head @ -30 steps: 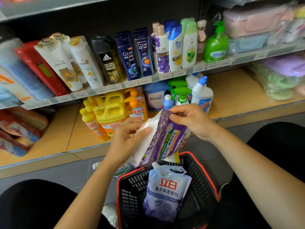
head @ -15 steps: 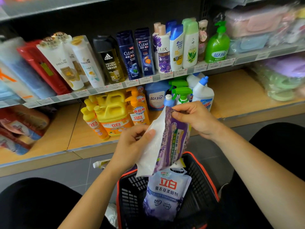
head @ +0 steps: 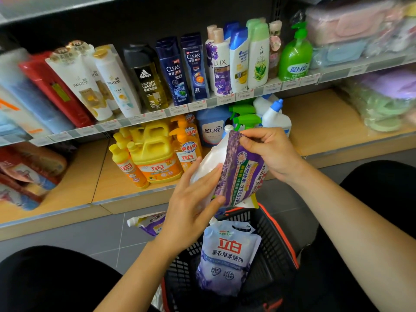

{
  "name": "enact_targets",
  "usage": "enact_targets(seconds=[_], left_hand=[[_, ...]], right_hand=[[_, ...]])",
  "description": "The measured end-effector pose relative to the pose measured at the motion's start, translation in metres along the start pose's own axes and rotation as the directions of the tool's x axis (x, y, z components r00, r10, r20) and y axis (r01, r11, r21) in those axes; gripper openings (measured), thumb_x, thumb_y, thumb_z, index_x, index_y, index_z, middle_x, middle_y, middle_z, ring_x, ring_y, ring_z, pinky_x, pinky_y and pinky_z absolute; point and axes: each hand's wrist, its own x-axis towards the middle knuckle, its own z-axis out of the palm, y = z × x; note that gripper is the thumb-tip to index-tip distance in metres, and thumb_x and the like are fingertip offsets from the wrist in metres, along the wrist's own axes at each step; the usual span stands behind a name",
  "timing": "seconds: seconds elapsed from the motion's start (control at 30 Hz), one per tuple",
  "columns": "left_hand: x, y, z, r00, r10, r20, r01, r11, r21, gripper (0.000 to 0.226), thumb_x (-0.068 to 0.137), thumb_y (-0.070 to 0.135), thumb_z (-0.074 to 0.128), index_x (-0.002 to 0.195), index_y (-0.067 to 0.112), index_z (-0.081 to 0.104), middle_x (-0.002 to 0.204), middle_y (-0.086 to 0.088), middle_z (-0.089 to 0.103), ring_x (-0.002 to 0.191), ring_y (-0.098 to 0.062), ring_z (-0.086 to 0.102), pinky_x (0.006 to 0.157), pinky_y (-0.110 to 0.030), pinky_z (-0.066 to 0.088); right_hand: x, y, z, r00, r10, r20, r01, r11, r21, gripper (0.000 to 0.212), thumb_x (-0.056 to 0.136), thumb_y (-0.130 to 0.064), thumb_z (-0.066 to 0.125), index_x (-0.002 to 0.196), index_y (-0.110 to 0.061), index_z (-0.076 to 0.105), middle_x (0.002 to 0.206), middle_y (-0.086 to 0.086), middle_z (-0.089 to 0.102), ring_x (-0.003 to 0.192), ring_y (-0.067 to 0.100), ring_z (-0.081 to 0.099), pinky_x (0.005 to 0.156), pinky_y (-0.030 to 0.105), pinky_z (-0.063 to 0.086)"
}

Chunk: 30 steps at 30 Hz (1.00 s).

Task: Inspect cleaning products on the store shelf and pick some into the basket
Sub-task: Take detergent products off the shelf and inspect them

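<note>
Pinching the top corner of the purple pouch [head: 238, 174], the right hand [head: 273, 154] had its fingers [head: 252, 137] closed on the seam, thumb in front. Left hand [head: 191, 208] lay flat-open against the pouch's white side, fingers [head: 202, 176] extended, supporting rather than gripping. Pouch was held tilted, directly above the basket [head: 276, 239], not touching its rim as far as could be seen.

Inside the basket: one softener pouch [head: 227, 255], pale blue-lilac, leaning upright. Just left of the basket, on the floor [head: 67, 242], a second purple pouch [head: 148, 224] lay partly hidden behind the left wrist. Behind the basket, on the lower shelf [head: 315, 122], yellow detergent bottles [head: 153, 154] stood to the left and spray bottles [head: 245, 120] straight behind the held pouch.

Judgement: step in hand is inspection, label being turned toward view. To do it well: keep the right pinch firm on the seam, since a soft pouch sags; let the left palm carry the weight and rotate slowly until print faces up. If accepted, lower it beside the softener pouch, not on top, so neither slumps over.
</note>
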Motion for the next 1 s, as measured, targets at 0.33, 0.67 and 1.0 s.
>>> enact_targets(seconds=[0.33, 0.67, 1.0], left_hand=[[-0.006, -0.014, -0.002, 0.975, -0.152, -0.159, 0.116, 0.969, -0.218, 0.019, 0.084, 0.027, 0.08, 0.103, 0.025, 0.08, 0.122, 0.009, 0.073, 0.138, -0.017, 0.051, 0.114, -0.035, 0.04], [0.006, -0.018, -0.016, 0.907, -0.422, 0.02, 0.335, 0.691, -0.64, 0.058, 0.065, 0.029, 0.088, 0.12, 0.025, 0.069, 0.12, -0.001, 0.07, 0.106, -0.032, 0.067, 0.086, -0.057, 0.059], [0.003, -0.017, -0.022, 0.931, -0.282, 0.23, 0.363, 0.752, -0.55, 0.069, 0.061, 0.025, 0.096, 0.121, 0.024, 0.061, 0.121, -0.004, 0.067, 0.116, -0.03, 0.063, 0.087, -0.063, 0.056]], right_hand=[[0.005, -0.001, -0.009, 0.994, 0.021, -0.112, -0.01, 0.996, 0.094, 0.021, 0.094, -0.008, 0.064, 0.092, -0.023, 0.079, 0.088, 0.005, 0.078, 0.077, 0.016, 0.073, 0.067, 0.027, 0.058], [0.007, -0.001, -0.012, 0.997, 0.024, -0.073, -0.012, 0.986, 0.169, 0.017, 0.094, -0.008, 0.063, 0.099, -0.016, 0.077, 0.092, 0.006, 0.077, 0.081, 0.016, 0.072, 0.073, 0.027, 0.058], [0.006, 0.007, -0.007, 0.999, 0.048, -0.012, -0.046, 0.994, 0.1, 0.017, 0.084, -0.022, 0.069, 0.095, -0.027, 0.081, 0.096, 0.005, 0.078, 0.086, 0.017, 0.073, 0.075, 0.027, 0.058]])
